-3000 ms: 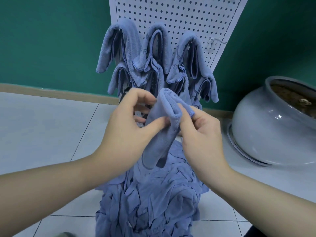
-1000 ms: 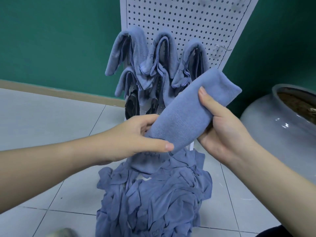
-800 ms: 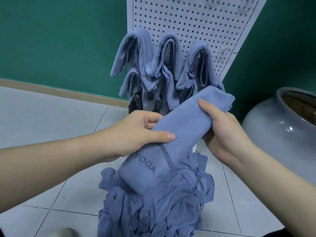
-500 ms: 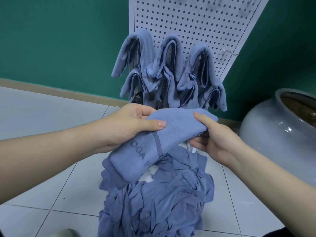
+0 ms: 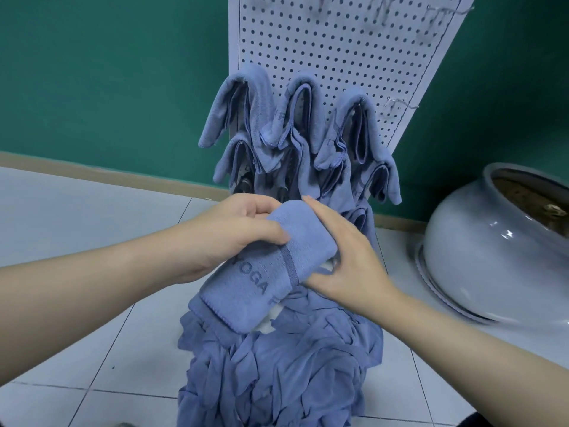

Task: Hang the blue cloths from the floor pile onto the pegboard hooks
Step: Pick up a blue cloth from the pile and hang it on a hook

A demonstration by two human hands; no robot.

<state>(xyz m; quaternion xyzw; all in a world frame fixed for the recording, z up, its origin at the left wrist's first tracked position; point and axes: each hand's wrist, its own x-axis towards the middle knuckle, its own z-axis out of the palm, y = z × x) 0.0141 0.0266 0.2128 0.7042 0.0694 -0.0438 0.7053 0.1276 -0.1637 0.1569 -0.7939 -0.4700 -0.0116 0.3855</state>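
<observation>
A folded blue cloth [image 5: 271,269] with dark lettering is held between both hands, above the floor pile of blue cloths [image 5: 277,371]. My left hand [image 5: 234,235] grips its upper left part, thumb across the top. My right hand [image 5: 345,257] wraps the cloth's right side, fingers curled under it. Behind them leans the white pegboard [image 5: 338,57], with several blue cloths [image 5: 295,137] draped over its lower hooks. A bare hook [image 5: 400,101] sticks out at the board's right edge, and more bare hooks [image 5: 381,4] sit near the top.
A large grey ceramic pot [image 5: 492,251] lies tilted on the tiled floor [image 5: 77,217] at the right, close to the pile. A green wall [image 5: 107,72] with a tan skirting stands behind the pegboard.
The cloth's far end came down from beside the hung cloths and was folded over toward me. My right hand shifted from the far end to the cloth's right side; both hands sank lower.
</observation>
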